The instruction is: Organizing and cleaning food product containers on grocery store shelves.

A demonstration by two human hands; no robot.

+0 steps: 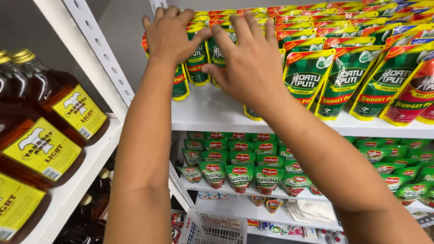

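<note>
Nearest to me, low left: flat amber bottles (43,149) with yellow labels and gold caps lie on a white side shelf (79,180), filled with brown liquid. Bottom centre I see a white wire basket (212,228); contents not readable from here. Both forearms run up from the bottom edge to the upper shelf (212,113). My left hand (169,34) lies flat, fingers together, palm pressed on the tops of the green stand-up pouches (197,61) at the left end of that shelf. My right hand (246,61) is spread, fingers fanned over the pouch tops just beside it, thumb down against a pouch front; thumbs of the two hands nearly meet, can't tell if they touch. No pinch that I can see, and neither hand is lifting anything. The pouches under the hands stand upright in rows on the shelf, front row set back from the lip on the left. To the right, same shelf: more green pouches with yellow trim (337,81) lean forward at the edge, sealed, and a red pouch (418,92) sits at far right. Further down, the lower shelf (235,192) holds small green sachets with red badges (239,174), packed several rows deep.
</note>
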